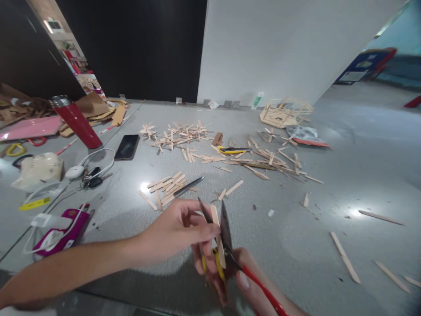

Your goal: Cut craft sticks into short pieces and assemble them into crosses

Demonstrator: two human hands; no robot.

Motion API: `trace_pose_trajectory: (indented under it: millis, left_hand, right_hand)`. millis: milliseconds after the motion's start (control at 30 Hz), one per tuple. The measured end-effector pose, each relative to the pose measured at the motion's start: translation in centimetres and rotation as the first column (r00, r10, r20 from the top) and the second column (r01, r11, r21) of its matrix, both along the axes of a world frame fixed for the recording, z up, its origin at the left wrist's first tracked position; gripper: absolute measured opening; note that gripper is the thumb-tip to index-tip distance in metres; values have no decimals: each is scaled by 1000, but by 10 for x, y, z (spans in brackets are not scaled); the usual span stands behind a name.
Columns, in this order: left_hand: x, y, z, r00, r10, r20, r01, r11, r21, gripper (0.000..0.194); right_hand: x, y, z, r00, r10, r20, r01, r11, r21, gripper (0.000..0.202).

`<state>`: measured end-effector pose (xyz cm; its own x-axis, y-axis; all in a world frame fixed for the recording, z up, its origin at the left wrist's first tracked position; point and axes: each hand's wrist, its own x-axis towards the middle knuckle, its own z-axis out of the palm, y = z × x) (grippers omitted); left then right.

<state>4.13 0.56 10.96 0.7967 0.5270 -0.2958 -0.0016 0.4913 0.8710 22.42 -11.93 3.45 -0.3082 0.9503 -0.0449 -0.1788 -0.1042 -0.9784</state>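
Note:
My left hand (197, 228) pinches a wooden craft stick (218, 243) between thumb and fingers, tilted, near the table's front edge. The stick lies between the spread blades of a pair of snips (226, 224) with a red handle. Around that handle my right hand (250, 281) is closed, its thumb along the side; its other fingers are partly hidden. Yellow parts of the tool show below the left fingers. Just beyond my left hand lie a dark pen (189, 186) and a small group of craft sticks (166, 186).
Behind lie piles of sticks (184, 134), a yellow utility knife (233, 150) and a stick-built frame (286, 113). At left are a phone (127, 147), a red bottle (77, 123), keys (95, 177), cables and a purple case (62, 230). Loose sticks (345, 256) lie at right.

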Motion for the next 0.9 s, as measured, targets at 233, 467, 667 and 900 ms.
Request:
trace_pose_trajectory:
  millis: [233,467,667,900]
  left_hand:
    - [-1,3,6,981,168,-97,-139,959,248,38]
    - [-1,5,1,990,141,25,-143,978,151,36]
    - [-2,6,-4,993,97,62,-106,983,149,40]
    - [-2,7,-5,993,86,75,-92,992,82,42]
  right_hand:
    - [8,-7,-6,999,35,36,-34,998,-43,53]
    - [0,-4,-5,992,80,-102,-89,992,-87,59]
    - [1,-4,-2,975,109,-195,-132,985,-111,56]
    - [2,-3,-2,983,105,-150,-114,992,-54,56]
